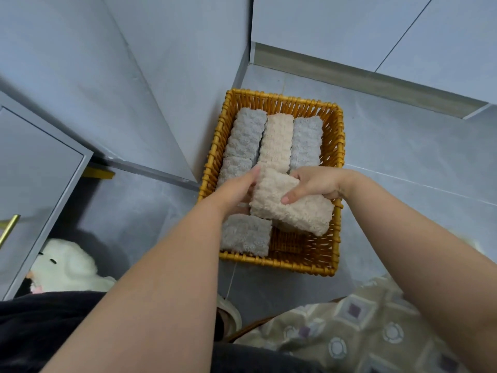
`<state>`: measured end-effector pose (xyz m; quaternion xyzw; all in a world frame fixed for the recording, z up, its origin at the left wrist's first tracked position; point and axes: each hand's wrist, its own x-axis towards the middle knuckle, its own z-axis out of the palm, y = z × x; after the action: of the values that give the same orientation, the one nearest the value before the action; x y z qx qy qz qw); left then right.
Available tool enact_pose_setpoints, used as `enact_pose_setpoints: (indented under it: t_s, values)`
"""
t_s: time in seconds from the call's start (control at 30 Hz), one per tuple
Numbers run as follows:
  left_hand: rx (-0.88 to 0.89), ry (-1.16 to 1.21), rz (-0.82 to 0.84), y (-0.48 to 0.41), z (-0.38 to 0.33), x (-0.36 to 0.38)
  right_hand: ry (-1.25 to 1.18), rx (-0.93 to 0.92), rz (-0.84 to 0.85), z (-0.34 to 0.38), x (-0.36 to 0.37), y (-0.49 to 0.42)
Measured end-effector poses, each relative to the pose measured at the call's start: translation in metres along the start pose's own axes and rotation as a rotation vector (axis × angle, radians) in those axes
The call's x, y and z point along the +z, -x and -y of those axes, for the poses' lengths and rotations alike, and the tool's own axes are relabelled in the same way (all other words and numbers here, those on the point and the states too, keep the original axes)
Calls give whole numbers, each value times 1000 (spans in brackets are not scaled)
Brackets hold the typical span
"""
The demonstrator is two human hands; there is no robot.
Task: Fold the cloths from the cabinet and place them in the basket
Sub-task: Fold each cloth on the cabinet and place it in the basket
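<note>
grip: beige cloth (293, 208) clasped in curled right hand (314, 184) | support: straight-fingered left hand (236, 189) against 9 o'clock edge | risk: unfolding or snagging basket (337, 232) rim at 3 o'clock, from tilted release

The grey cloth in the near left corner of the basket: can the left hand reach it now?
Probably yes: the grey cloth lies uncovered just below the left hand, whose fingers only touch the beige cloth.

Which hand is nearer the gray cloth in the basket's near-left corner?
Left. Left hand is directly beyond the gray cloth; right hand grips the beige cloth farther right.
</note>
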<state>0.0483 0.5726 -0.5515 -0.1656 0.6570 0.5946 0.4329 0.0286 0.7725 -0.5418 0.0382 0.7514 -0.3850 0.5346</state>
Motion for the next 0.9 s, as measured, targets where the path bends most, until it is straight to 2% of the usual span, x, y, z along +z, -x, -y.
enact_pose_setpoints:
  t_s: [0.17, 0.33, 0.47, 0.53, 0.67, 0.83, 0.9]
  values:
    - [-8, 16, 125, 5, 2, -2, 10, -30, -20, 4, 3, -10]
    - [0, 31, -9, -3, 6, -8, 54, -13, -53, 12, -3, -3]
    - [41, 167, -177, -8, 3, -11, 0, 25, 108, 12, -13, -1]
    - [57, 227, -197, -6, -1, -12, -38, 19, 124, 13, -13, -1]
    - [53, 208, -164, -1, 1, -12, -112, -34, -86, 16, -8, -6]
    - [38, 182, -152, 1, 6, -11, 72, -150, -289, 2, 2, -16]
    - [55, 215, -189, -2, 9, -13, -130, -224, -306, -5, 7, -18]
